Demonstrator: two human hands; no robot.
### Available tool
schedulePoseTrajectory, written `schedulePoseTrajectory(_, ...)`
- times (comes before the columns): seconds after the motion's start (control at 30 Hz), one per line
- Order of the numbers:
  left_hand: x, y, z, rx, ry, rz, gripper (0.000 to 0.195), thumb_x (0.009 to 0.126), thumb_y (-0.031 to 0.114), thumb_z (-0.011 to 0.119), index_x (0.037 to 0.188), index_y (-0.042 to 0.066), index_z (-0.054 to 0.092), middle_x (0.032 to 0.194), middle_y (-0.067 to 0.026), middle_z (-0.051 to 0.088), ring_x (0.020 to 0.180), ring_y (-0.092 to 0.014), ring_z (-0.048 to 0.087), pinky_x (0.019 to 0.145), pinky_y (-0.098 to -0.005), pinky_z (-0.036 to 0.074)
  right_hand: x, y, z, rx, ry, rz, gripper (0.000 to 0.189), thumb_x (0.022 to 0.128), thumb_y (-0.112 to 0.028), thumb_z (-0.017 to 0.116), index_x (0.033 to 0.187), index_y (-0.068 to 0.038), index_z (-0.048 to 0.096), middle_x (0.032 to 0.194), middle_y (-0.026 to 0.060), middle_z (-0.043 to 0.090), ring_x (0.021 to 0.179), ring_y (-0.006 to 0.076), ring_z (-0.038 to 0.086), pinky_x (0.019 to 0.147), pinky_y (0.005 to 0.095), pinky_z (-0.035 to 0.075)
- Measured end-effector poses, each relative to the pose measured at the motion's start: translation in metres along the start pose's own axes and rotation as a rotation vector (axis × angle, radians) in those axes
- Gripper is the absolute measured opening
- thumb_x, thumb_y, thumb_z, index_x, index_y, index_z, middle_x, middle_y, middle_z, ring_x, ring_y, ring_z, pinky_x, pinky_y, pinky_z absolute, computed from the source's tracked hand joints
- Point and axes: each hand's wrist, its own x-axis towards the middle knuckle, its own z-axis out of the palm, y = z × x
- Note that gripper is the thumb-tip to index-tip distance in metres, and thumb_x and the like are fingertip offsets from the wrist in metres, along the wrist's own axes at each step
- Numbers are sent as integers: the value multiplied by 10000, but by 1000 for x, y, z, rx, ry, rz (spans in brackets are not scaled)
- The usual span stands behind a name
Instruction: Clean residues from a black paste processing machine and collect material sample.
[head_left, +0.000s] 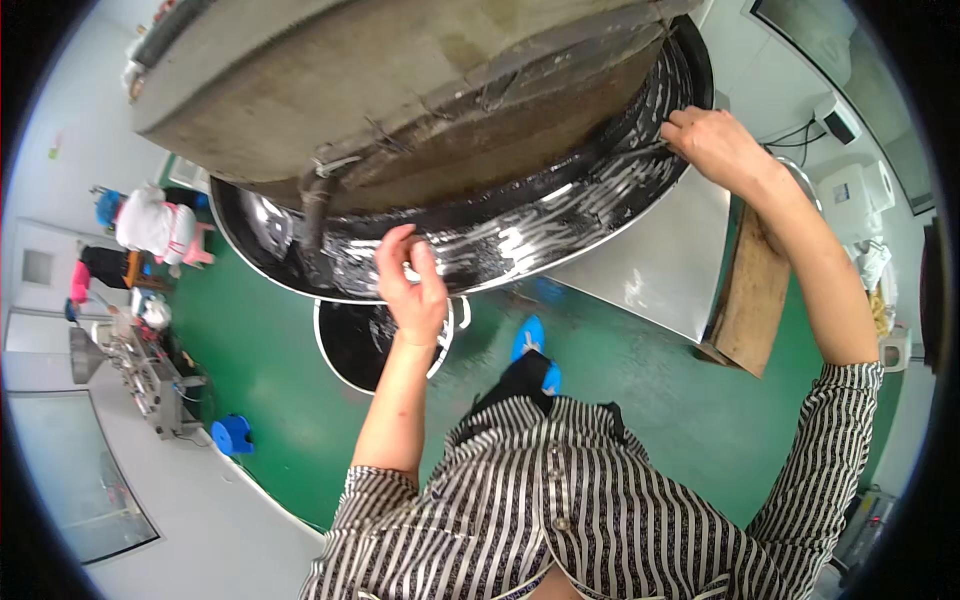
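Note:
Before me is a large round metal trough, its inner wall smeared with a glossy black paste. A big stone millstone sits within it. My left hand is at the trough's near rim, its fingers loosely curled with a gap to the thumb and nothing visible in them. At the right side of the rim, my right hand is pinched around a thin dark tool, which reaches inward along the coated wall. Paste hides what kind of tool it is. Below the trough's near edge stands a metal pot, dark inside.
A metal sheet or panel and a wooden block stand to the right. A machine with a metal hopper and a blue stool are at left. My feet in blue shoe covers rest on the green floor.

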Motion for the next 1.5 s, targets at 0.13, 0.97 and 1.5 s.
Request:
schedulePoseTrajectory(0.13,-8,-10,-6,-46,14,232,246,857,71,410,1087,-14,398,734,-77,480,630,-116,435,584,-232,374,10,4,11,-72,-96,-76,85,698,-62,493,769,-56,540,769,46,543,790,201,557,612,309,488)
schedulePoseTrajectory(0.97,-89,83,14,268,600,-251,185,926,131,319,1055,39,414,710,-53,440,575,-93,357,483,-199,297,78,-5,76,881,-585,-268,291,829,-226,530,720,41,485,727,226,517,742,371,516,659,410,397)
schedulePoseTrajectory(1.5,-144,114,22,606,537,-176,157,913,97,356,1050,35,401,716,-33,444,576,-71,374,481,-185,314,69,3,114,984,-326,-354,274,752,-200,580,655,38,487,732,192,473,694,335,490,628,394,411)
